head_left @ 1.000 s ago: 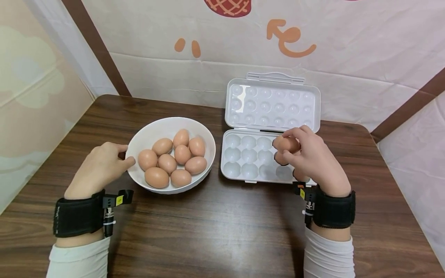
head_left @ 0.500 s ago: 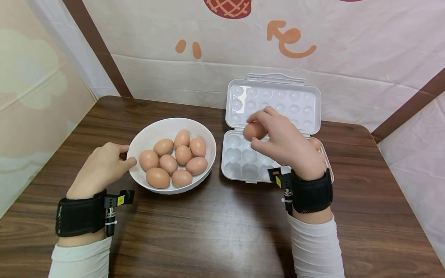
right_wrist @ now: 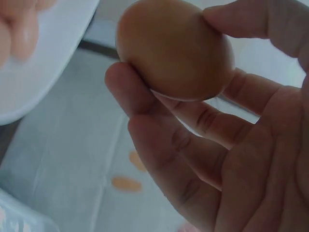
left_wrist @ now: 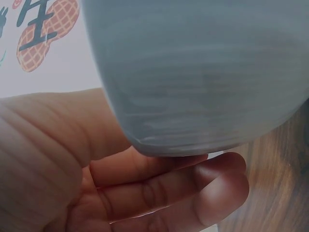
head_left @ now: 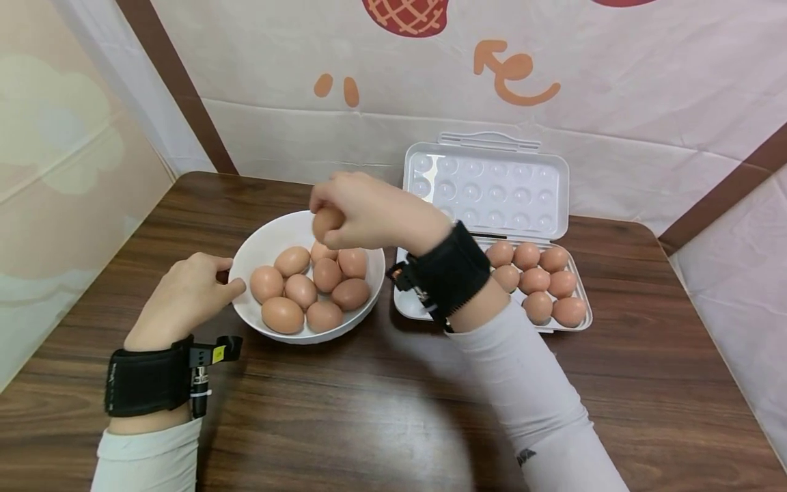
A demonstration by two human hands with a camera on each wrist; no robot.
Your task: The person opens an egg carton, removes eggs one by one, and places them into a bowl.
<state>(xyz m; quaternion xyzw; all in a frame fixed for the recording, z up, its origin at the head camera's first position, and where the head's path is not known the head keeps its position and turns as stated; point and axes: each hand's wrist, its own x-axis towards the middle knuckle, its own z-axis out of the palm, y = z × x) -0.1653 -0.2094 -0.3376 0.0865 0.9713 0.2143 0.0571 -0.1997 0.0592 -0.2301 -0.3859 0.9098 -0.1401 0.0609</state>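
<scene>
My right hand (head_left: 369, 212) pinches a brown egg (head_left: 328, 223) between thumb and fingers, above the back right of a white bowl (head_left: 261, 240). That egg (right_wrist: 176, 50) is whole in the right wrist view, while the bowl's edge shows at upper left. Several brown eggs (head_left: 283, 315) lie in the bowl. With my left hand (head_left: 184, 294) I hold the bowl's left rim. The left wrist view shows fingers (left_wrist: 212, 193) curled beneath the bowl's outer wall (left_wrist: 193, 87). To the right lies an egg box (head_left: 424, 311) with its lid open; several eggs (head_left: 535, 281) fill its right side.
The box's dimpled lid (head_left: 492, 184) leans back at the rear of the brown wooden table (head_left: 344, 410). A printed cloth (head_left: 277, 137) hangs behind the table. My right forearm (head_left: 522, 383) crosses in front of the box and hides part of its left cups.
My right hand has carried the egg leftward from over the egg box to above the bowl. The left hand stays at the bowl's rim.
</scene>
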